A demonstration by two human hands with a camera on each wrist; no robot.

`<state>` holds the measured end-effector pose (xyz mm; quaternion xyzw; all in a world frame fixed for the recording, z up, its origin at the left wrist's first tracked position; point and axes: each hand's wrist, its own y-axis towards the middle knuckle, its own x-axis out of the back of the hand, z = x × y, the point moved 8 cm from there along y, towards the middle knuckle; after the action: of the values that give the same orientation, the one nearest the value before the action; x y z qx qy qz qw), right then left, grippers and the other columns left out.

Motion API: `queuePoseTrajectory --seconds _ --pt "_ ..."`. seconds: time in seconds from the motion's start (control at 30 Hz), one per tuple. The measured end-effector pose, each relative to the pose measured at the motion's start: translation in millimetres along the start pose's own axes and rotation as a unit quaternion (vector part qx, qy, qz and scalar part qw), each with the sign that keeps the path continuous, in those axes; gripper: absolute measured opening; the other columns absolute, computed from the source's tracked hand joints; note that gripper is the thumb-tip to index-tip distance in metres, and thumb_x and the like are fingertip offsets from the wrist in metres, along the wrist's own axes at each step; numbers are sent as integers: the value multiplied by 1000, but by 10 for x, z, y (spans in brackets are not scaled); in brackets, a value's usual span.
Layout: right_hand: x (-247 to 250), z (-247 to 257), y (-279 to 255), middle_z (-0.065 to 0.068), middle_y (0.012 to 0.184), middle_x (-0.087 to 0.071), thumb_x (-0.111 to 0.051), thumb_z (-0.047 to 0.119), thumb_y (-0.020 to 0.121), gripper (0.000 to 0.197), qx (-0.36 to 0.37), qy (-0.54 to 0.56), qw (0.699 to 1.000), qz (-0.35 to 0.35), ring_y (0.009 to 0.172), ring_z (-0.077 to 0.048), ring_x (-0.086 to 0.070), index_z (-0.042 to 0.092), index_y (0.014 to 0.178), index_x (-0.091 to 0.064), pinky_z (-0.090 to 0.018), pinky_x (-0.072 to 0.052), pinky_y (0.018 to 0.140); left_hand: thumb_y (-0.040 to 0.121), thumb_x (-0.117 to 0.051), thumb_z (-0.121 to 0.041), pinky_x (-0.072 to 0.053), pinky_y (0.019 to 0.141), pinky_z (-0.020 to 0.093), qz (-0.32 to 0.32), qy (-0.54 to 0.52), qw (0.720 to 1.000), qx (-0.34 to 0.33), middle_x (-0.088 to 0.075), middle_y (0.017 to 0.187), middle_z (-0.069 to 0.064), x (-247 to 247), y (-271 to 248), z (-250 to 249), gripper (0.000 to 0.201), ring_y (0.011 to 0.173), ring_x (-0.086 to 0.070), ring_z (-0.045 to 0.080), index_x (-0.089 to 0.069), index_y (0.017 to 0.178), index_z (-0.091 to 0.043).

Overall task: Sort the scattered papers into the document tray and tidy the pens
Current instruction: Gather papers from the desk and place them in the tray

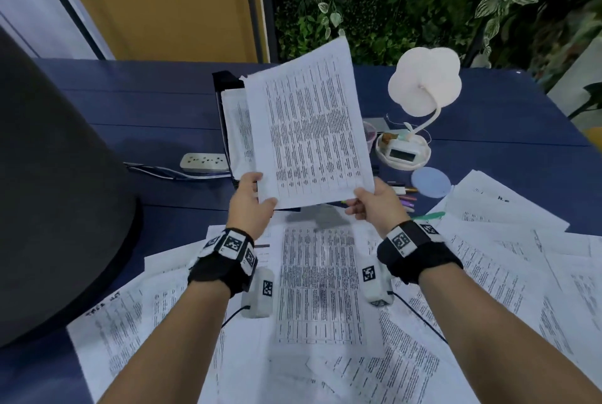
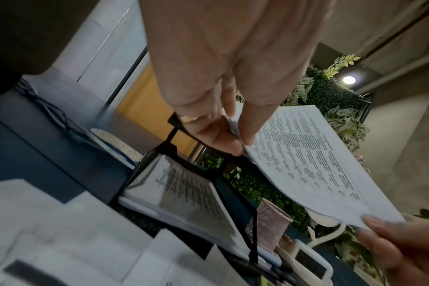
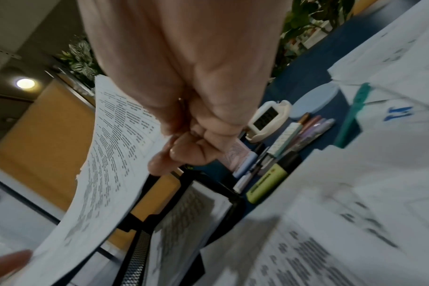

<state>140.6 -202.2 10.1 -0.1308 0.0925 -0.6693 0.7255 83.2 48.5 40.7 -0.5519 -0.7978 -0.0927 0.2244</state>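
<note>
While the left hand [image 1: 252,198] pinches the near left corner and the right hand [image 1: 371,204] pinches the near right corner, a printed sheet [image 1: 309,130] hangs tilted above the black document tray [image 1: 224,84], which already holds papers; more scattered papers [image 1: 325,289] cover the near side of the blue table [image 1: 146,103], and pens [image 3: 294,139] lie right of the tray, near a white lamp [image 1: 423,84]

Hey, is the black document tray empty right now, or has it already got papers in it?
Not empty. The document tray already holds printed papers, while both hands pinch another sheet in the air above it.
</note>
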Motion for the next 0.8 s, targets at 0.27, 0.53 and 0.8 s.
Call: queuePoseTrajectory --seconds 0.27,0.53,0.8 --pt "-383 537 356 -8 72 -61 -39 9 96 21 63 -83 995 -5 42 -12 -56 16 114 -48 -21 -38 41 90 -56 -7 -35 110 36 -40 111 991 -57 -47 140 13 350 357 -222 53 128 -44 28 -41 141 -12" --pt "-467 722 739 -12 83 -65 -42 23 93 19 98 -330 935 -88 75 -30 -60 9 86 -54 -33 -51 74 92 -54 -10 -33 109 35 -15 240 968 -73 -34 145 9 336 674 -230 52 128 -42 26 -39 141 -8" --pt "-382 673 756 -7 80 -55 -53 19 84 8 103 -425 891 -125 75 -26 -48 12 83 -49 -29 -38 68 95 -49 -24 -42 77 35 -35 372 924 -82 -43 135 -1 305 650 -146 27 101 -57 28 -61 116 -12"
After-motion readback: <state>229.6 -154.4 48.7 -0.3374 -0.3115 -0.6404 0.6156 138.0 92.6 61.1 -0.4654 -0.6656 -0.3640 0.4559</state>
